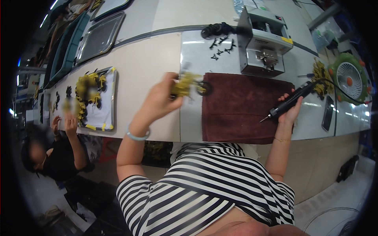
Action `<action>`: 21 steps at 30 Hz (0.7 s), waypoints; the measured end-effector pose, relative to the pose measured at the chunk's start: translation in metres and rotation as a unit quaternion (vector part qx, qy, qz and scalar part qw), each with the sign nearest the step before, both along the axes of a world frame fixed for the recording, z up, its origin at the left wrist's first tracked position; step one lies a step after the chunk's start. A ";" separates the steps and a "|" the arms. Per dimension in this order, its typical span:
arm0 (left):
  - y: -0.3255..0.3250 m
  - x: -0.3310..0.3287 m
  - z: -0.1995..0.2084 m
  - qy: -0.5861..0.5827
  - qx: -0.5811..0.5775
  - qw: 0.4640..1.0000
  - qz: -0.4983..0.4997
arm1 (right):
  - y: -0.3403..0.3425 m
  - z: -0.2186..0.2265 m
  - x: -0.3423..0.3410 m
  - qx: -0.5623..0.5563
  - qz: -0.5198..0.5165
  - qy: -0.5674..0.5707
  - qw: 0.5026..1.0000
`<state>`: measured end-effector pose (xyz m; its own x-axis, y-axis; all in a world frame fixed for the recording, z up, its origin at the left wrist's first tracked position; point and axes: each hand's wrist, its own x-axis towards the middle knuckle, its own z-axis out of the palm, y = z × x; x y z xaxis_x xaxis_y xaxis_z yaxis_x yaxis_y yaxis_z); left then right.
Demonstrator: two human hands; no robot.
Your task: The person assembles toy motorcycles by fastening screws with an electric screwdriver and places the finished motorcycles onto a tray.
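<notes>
Yellow wheeled toy (184,85), gripped by the left hand (162,94), is near the maroon towel's (236,110) left edge; right hand (291,113) clasps a screwdriver (289,101).

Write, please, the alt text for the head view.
The camera wearer's left hand holds a blurred yellow part near a brown cloth; the right hand holds a black corded screwdriver. At left, a co-worker is beside a tray of yellow parts.

A blurry yellow piece (182,86) with a black wheel (204,89) sits left of the red cloth (240,112); a long black screwdriver (288,103) slants over its right.
</notes>
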<state>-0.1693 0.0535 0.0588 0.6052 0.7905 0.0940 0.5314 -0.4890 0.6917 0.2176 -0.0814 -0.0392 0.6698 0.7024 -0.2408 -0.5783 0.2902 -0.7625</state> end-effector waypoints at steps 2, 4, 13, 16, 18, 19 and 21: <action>-0.006 0.061 -0.022 0.010 -0.045 0.995 -0.089 | -0.004 -0.002 0.002 0.020 0.009 -0.001 1.000; -0.015 0.107 -0.043 -0.027 -0.033 0.991 -0.128 | -0.004 0.003 -0.001 0.037 -0.008 -0.002 0.999; -0.032 0.153 -0.073 -0.132 0.106 0.975 -0.146 | 0.045 0.133 -0.030 0.168 -0.095 -0.362 0.912; -0.030 0.156 -0.089 -0.139 0.082 0.974 -0.161 | 0.092 0.143 -0.047 0.173 -0.142 -0.464 0.857; -0.026 0.158 -0.090 -0.148 0.078 0.973 -0.162 | 0.113 0.137 -0.046 0.191 -0.122 -0.516 0.826; -0.026 0.158 -0.090 -0.157 0.073 0.971 -0.165 | 0.121 0.132 -0.046 0.194 -0.112 -0.536 0.814; -0.024 0.159 -0.090 -0.168 0.064 0.970 -0.165 | 0.129 0.124 -0.046 0.188 -0.103 -0.549 0.808</action>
